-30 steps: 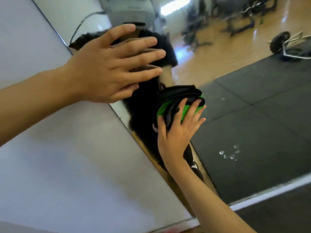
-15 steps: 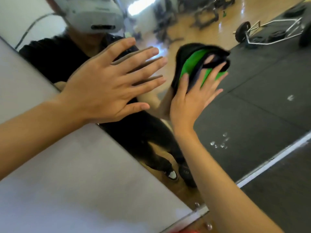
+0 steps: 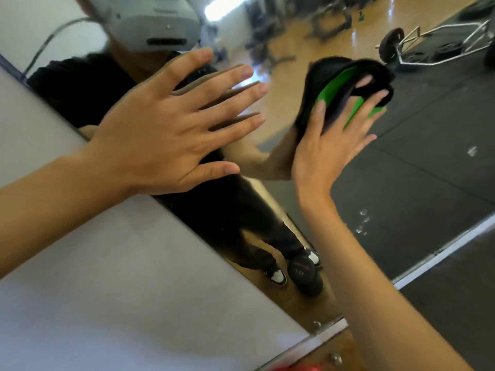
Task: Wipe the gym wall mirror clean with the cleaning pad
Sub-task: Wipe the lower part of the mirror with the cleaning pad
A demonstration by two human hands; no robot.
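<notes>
**Pad riding high on the glass, loosely held**

The right hand (image 3: 329, 145) presses the green and black cleaning pad (image 3: 345, 95) flat against the gym wall mirror (image 3: 417, 162), in the upper right of the frame, fingers straight and spread with the tips through the pad's strap. The left hand (image 3: 171, 132) lies flat on the glass at centre left, fingers splayed, holding nothing.

Likely trouble: the pad looks bunched and folded over the fingertips, so it could slip off or roll under and smear rather than wipe. The bare left palm will probably leave fresh prints. White spots (image 3: 363, 222) at lower right remain uncleaned and could be missed.
</notes>
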